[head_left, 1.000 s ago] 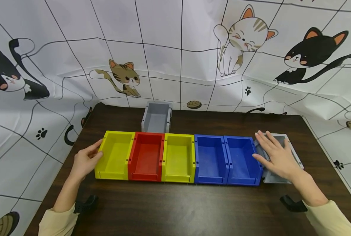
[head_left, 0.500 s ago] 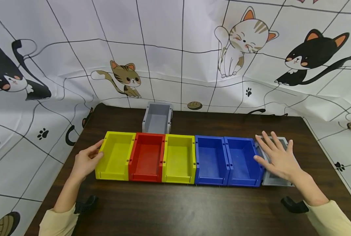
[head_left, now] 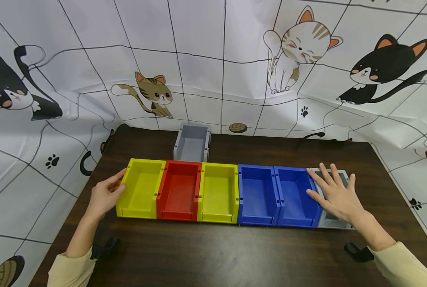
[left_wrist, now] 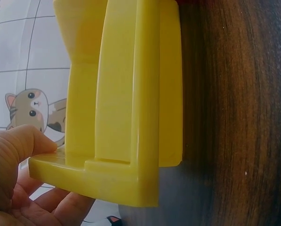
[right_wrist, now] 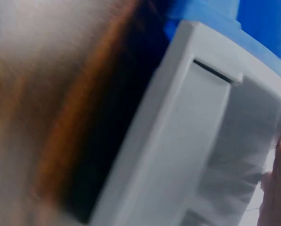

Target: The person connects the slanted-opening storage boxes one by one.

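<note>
A row of plastic storage bins runs across the table in the head view. At its left end, my left hand (head_left: 103, 196) pinches the side wall of a yellow bin (head_left: 141, 191), the thumb at the rim and the fingers outside, as the left wrist view shows. My right hand (head_left: 337, 198) lies spread over a grey bin (head_left: 332, 223) at the right end, fingers straight, partly hiding it. That grey bin stands against the right blue bin (head_left: 295, 199). Between the ends sit a red bin (head_left: 179, 191), a second yellow bin (head_left: 218, 191) and another blue bin (head_left: 256, 195).
Behind the red bin stands another grey bin (head_left: 192, 143) on the dark wooden table (head_left: 213, 255). A white cloth (head_left: 199, 71) printed with cats hangs behind the table and at its sides.
The grey bin under my right hand has turned straighter and closed up against the right blue bin, its front now level with the row. My left hand has stayed at the yellow bin.
</note>
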Demonstrator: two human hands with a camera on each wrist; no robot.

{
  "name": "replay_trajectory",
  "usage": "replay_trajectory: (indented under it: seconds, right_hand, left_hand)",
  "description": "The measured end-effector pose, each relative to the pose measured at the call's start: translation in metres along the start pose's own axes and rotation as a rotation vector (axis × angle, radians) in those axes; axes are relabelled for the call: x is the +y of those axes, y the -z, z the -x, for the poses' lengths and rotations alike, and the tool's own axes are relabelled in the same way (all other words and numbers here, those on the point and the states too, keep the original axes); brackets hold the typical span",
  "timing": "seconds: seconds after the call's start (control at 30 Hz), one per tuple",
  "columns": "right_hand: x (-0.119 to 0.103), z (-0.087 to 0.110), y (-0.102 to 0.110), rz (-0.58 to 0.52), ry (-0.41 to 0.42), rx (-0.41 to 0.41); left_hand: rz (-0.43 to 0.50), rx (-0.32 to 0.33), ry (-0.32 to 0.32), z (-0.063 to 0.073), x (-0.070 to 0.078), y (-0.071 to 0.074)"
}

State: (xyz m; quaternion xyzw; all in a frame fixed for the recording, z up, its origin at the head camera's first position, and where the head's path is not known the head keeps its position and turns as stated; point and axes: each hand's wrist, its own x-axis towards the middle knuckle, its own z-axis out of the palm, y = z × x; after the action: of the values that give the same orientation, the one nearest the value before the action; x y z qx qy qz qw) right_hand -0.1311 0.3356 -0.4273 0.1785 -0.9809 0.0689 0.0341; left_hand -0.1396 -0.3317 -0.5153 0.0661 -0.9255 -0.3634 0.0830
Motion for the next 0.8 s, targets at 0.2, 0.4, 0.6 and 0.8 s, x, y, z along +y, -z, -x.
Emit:
replay_trajectory:
  seconds: [0.2,0.4,0.6,0.8]
  right_hand:
    - [0.000,0.002,-0.009,-0.039,-0.018,-0.002]
    - [-0.003,-0.003,-0.009,-0.040,-0.016,-0.008]
    - [-0.002,-0.008,-0.001,-0.055,0.017,-0.030]
    - [-0.008,-0.031,0.019,-0.273,0.010,0.095]
  left_hand:
    - [-0.011,-0.008,-0.008,0.003,0.013,0.003]
    - [0.055,-0.053,0.046,0.021,0.064,0.027]
    - [0.014,-0.055,0.045,0.026,0.074,0.033]
    - [0.050,-0.064,0.067,0.025,0.079,0.033]
